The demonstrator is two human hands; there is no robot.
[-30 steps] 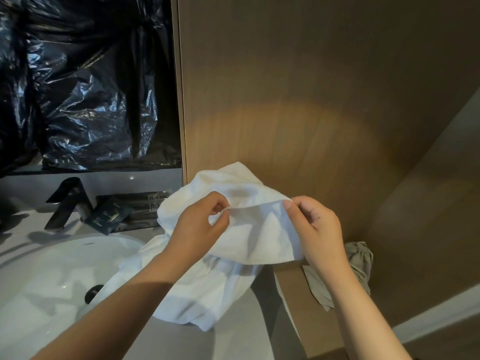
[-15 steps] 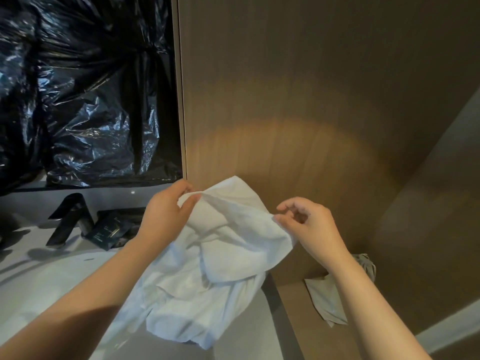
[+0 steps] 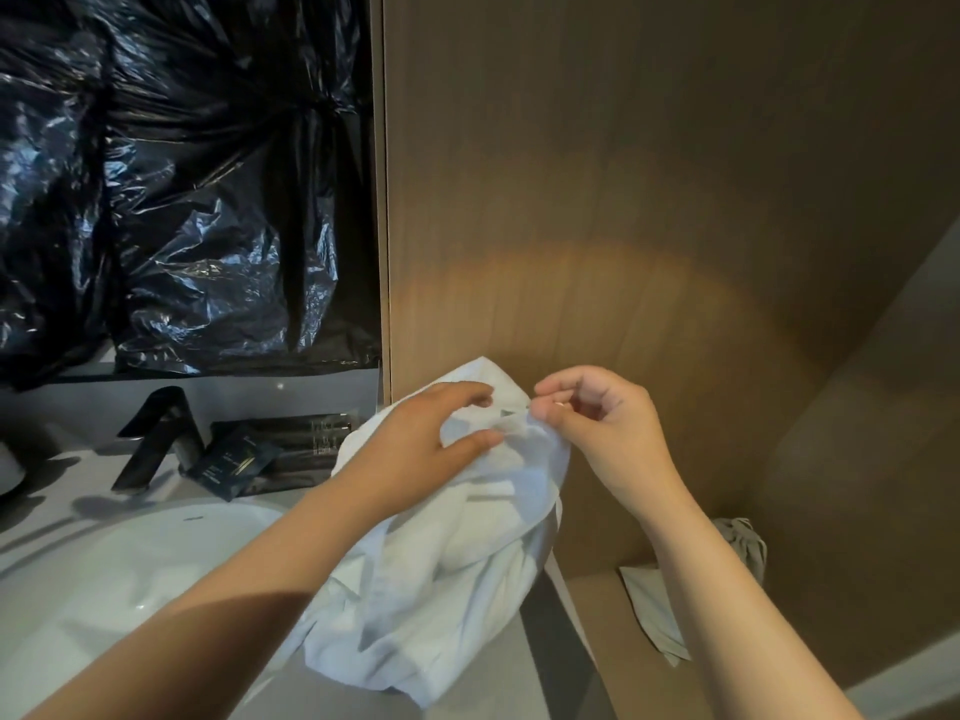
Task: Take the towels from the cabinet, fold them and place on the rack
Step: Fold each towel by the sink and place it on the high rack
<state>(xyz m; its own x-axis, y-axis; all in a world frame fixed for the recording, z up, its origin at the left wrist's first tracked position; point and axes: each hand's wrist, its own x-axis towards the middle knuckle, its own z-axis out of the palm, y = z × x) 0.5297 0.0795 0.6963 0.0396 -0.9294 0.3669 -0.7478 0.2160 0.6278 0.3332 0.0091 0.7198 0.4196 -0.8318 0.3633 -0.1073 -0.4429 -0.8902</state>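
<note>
Just right of the sink [image 3: 130,574]: crumpled white towel [image 3: 441,589], held up by its top. Clasped at a top fold by the half-curled left hand [image 3: 415,444]; pinched beside that by the tightly curled right hand [image 3: 602,433]. Behind the sink, black faucet [image 3: 156,439].

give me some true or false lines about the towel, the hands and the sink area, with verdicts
1. The left hand and the right hand both hold the towel near its top. True.
2. The towel is folded into a flat square. False: it is bunched and crumpled.
3. The tap behind the sink is black. True.
4. Clear plastic hangs above the counter. False: the plastic sheet is black.
5. The towel hangs on a rack. False: the hands hold it, and no rack is in view.
6. A grey cloth lies at the lower right, past the right forearm. True.
</note>
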